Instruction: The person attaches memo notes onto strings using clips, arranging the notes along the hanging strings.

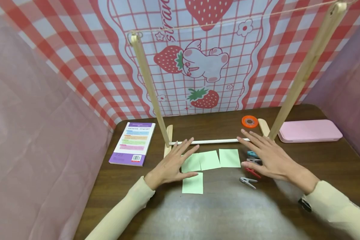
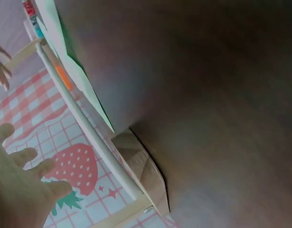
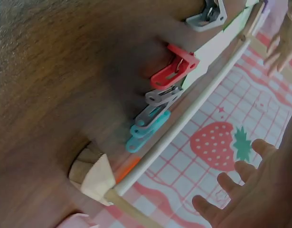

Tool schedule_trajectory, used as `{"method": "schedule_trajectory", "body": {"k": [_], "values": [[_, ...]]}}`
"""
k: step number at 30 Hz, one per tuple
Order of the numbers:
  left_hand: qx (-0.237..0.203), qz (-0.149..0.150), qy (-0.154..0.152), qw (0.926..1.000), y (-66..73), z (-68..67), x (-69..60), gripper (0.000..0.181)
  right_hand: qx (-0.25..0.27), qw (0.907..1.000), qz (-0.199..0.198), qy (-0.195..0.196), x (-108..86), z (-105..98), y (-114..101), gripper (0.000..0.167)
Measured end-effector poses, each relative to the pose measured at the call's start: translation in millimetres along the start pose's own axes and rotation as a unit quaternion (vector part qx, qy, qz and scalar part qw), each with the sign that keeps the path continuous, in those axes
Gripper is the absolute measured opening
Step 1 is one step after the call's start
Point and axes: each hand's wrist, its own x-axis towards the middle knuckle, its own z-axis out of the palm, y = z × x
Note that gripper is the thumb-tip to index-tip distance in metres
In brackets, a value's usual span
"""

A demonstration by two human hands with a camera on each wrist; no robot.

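In the head view my left hand [image 1: 170,164] is spread over the left part of several pale green paper squares [image 1: 210,160], partly covering them. One more green square [image 1: 192,185] lies nearer me, below its thumb. My right hand [image 1: 273,159], fingers spread, hovers by a small group of clothespins. Among these are a red clothespin [image 3: 173,71], a blue clothespin [image 3: 148,132] and a grey clothespin [image 1: 248,182] lying apart from the others. Neither hand holds anything. Beyond the squares, a white rod [image 1: 216,141] joins the feet of a wooden stand [image 1: 151,86].
Across the tops of the stand's posts runs a thin string [image 1: 180,28]. A purple-and-white book [image 1: 133,143] lies at left. An orange tape roll [image 1: 244,121] and a pink case [image 1: 310,130] are at back right. A strawberry-print cloth [image 1: 207,66] hangs behind the brown table [image 1: 216,213].
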Motion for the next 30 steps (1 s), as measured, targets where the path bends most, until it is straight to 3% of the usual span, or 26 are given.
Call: {"method": "schedule_trajectory", "body": {"k": [8,11,14,21,25,30], "values": [[-0.038,-0.061,0.033,0.9968,-0.5,1.5,-0.3,0.078,0.090,0.9941,0.061,0.008,-3.4,-2.0,16.7,0.078],[-0.067,-0.093,0.045,0.9923,-1.5,2.3,-1.1,0.069,0.114,0.9897,0.085,0.018,-4.9,-2.0,23.4,0.068],[-0.093,-0.129,0.047,0.9862,-2.8,2.8,-1.4,0.062,0.122,0.9880,0.085,0.042,-6.3,-1.7,29.6,0.059],[-0.106,-0.188,0.010,0.9764,-4.3,1.8,-4.7,0.059,0.146,0.9845,0.053,0.082,-9.0,5.3,42.2,0.040],[-0.102,-0.195,-0.019,0.9753,-2.1,-0.7,-5.2,0.058,0.137,0.9859,0.040,0.087,-12.4,11.8,48.5,0.034],[-0.102,-0.197,-0.023,0.9749,-0.4,-0.9,-4.4,0.057,0.121,0.9892,0.034,0.076,-16.7,17.3,54.5,0.030]]}}
